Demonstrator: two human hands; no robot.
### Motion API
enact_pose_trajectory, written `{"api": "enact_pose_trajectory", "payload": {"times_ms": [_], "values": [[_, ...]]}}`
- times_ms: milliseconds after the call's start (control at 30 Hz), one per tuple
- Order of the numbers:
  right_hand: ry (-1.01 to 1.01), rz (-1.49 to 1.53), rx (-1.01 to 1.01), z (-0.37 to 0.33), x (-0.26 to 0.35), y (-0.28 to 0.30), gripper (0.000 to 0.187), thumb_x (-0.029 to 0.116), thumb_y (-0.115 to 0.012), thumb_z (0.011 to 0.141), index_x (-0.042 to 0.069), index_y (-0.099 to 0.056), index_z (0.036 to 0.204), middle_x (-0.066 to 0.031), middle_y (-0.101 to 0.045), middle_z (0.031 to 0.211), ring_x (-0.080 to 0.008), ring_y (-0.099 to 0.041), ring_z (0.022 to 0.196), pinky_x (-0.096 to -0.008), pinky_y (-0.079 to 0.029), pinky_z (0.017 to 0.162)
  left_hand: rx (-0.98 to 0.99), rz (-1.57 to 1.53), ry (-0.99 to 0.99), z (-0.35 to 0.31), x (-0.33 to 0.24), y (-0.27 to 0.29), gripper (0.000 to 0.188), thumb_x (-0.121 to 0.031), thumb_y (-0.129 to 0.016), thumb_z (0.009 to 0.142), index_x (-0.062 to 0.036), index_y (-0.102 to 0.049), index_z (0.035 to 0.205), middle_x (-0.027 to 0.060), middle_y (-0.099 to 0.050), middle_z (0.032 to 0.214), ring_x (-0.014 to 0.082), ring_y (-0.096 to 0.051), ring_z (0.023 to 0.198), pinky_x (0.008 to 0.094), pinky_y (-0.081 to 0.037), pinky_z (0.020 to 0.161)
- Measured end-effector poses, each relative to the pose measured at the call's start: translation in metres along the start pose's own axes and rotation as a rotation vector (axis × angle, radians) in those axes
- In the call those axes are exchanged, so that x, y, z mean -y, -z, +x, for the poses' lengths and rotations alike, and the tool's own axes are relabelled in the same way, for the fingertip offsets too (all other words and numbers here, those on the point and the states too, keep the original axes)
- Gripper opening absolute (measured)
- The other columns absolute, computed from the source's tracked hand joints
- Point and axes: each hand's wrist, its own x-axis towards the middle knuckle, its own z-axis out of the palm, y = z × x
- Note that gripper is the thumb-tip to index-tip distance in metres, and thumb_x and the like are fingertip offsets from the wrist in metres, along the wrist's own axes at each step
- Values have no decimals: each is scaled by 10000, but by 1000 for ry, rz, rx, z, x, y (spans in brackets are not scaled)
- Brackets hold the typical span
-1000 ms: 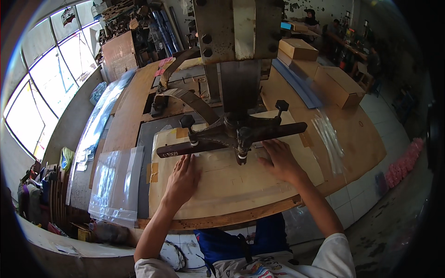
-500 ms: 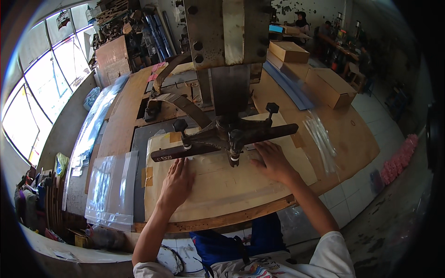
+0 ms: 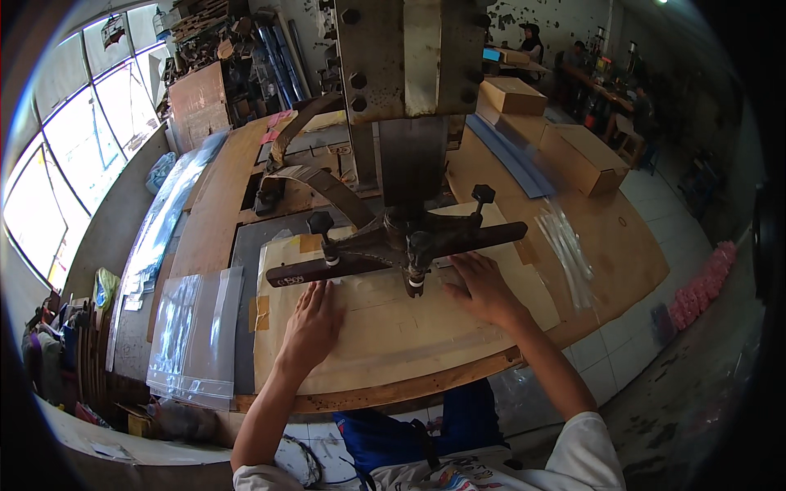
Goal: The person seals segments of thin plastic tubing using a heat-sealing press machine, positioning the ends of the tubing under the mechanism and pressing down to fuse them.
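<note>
Left hand [image 3: 311, 323] and right hand [image 3: 485, 288] (both flat, fingers spread) press the cardboard sheet [image 3: 393, 327] beneath them.

Two brown cardboard boxes [image 3: 513, 95] [image 3: 582, 155] stand closed at the far right of the desk [image 3: 622, 245], near each other. A stack of clear plastic bags [image 3: 196, 331] lies flat at its left. A lit blue screen [image 3: 491, 54] shows behind the boxes
</note>
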Motion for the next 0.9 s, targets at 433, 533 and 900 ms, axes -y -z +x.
{"api": "enact_pose_trajectory", "payload": {"times_ms": [433,533,900], "values": [[-21,15,23,1,2,2,707,479,-620,1007,-28,-485,1482,-201,-518,1519,-390,-403,1468,-510,-297,1222,8,21,-13,-1,3,-1,573,-221,-557,1046,134,-431,1479,367,-431,1531,464,-384,1480,484,-301,1253],[-15,-5,21,1,0,1,714,486,-616,1007,-27,-484,1484,-198,-517,1520,-385,-406,1467,-503,-297,1223,4,14,-14,0,1,-1,576,-223,-559,1046,133,-431,1479,367,-438,1525,465,-388,1478,486,-306,1251],[-9,23,31,-1,-1,2,686,461,-624,1007,-32,-504,1470,-214,-522,1513,-382,-404,1469,-493,-283,1232,7,32,3,-3,0,-2,584,-260,-536,1065,132,-427,1483,359,-436,1531,463,-386,1479,487,-304,1251]]}}
